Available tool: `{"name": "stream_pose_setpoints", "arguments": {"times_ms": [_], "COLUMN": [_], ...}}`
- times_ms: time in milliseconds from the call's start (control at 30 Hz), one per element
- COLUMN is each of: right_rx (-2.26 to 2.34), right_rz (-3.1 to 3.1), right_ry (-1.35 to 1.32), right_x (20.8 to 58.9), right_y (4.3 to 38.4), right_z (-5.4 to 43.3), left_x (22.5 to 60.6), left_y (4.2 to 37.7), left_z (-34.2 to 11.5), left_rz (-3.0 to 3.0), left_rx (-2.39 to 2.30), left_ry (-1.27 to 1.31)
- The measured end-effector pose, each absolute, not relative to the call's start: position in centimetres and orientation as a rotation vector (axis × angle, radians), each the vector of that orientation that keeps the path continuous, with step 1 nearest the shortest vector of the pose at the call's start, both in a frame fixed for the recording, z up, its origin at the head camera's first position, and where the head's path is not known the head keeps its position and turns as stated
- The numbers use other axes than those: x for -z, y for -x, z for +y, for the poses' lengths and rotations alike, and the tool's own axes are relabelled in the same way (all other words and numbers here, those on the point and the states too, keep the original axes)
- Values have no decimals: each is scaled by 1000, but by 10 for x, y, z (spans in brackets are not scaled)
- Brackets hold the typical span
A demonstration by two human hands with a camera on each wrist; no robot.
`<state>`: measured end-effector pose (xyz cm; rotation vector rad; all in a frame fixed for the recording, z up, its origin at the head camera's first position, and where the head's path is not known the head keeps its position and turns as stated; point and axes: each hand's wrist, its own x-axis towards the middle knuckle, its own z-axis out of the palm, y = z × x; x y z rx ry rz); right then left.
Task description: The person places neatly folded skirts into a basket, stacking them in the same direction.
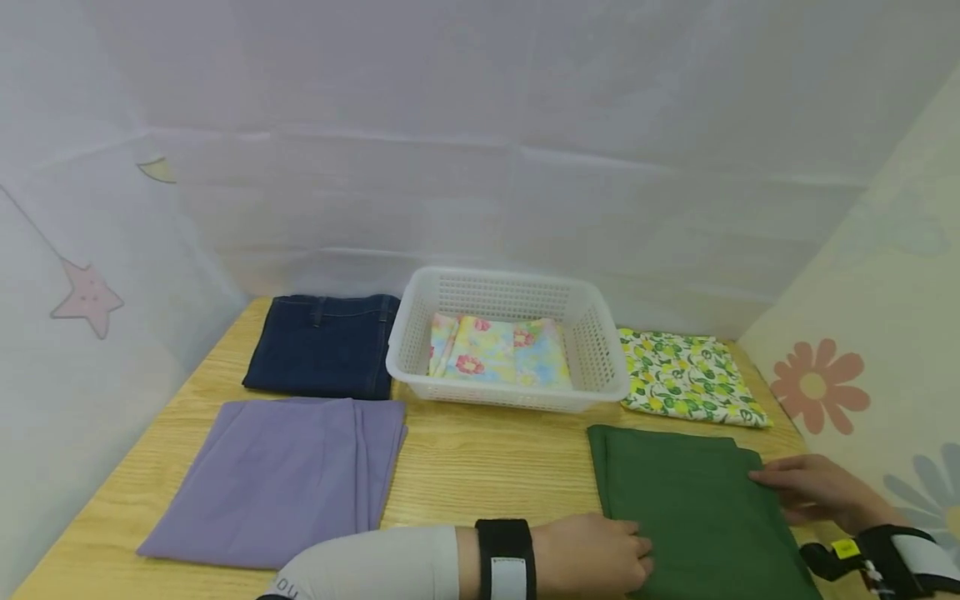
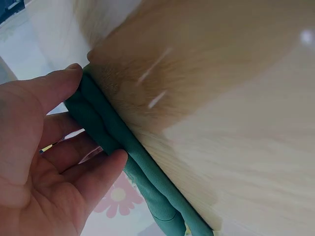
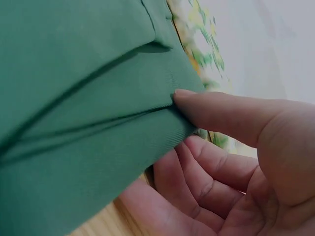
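Note:
A folded dark green cloth (image 1: 690, 500) lies on the table at the front right. At its left edge is my left hand (image 1: 596, 554); in the left wrist view that hand (image 2: 64, 147) holds the layered edge between thumb and fingers. On the opposite side my right hand (image 1: 821, 492) pinches the cloth near its far right corner. The right wrist view shows the right thumb (image 3: 221, 115) on top of the green fabric (image 3: 88, 83), with other fingers curled under its edge.
A white plastic basket (image 1: 408, 367) at the back centre holds a folded floral cloth (image 1: 487, 354). To its left lie folded dark blue denim (image 1: 322, 346) and a folded purple cloth (image 1: 285, 479). A lemon-print cloth (image 1: 686, 375) lies right of the basket. Pale sheets surround the wooden table (image 1: 465, 467).

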<state>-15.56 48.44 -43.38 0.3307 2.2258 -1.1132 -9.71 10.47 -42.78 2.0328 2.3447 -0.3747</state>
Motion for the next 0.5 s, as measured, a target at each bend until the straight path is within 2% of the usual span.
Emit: {"name": "stream_pose_setpoints", "arguments": {"times_ms": [133,500], "right_rx": [1137,1148], "right_rz": [2216,2366], "right_ry": [-172,-66], "right_x": [432,435], "right_y": [153,155], "right_z": [460,363], "left_x": [424,422], "left_y": [94,85], "left_z": [78,-8], "left_rz": [2347,2405], "left_rx": [427,416], "left_ry": [-2056,-2133]}}
